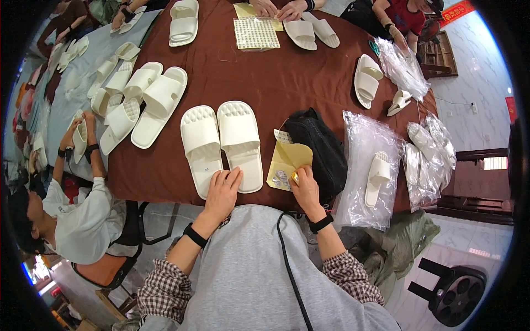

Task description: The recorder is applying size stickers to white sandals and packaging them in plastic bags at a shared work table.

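A pair of white slippers lies side by side before me, the left slipper (201, 149) and the right slipper (242, 146), toes pointing away. My left hand (223, 190) rests across their heel ends, fingers stretched out over the insoles. A small dark print marks the left slipper's insole. To the right, my right hand (305, 190) is closed at the lower right of a yellow backing sheet (291, 157) with round clear stickers on it. Something shiny and yellow shows at its fingertips. Behind the sheet sits a black pouch (317, 146).
Several white slippers (146, 105) lie at the left of the brown-covered table (265, 74). Clear plastic bags (359, 165) lie at the right, one slipper on top. A sticker sheet (256, 34) lies at the far side. Co-workers sit around; one at left (83, 226) holds a slipper.
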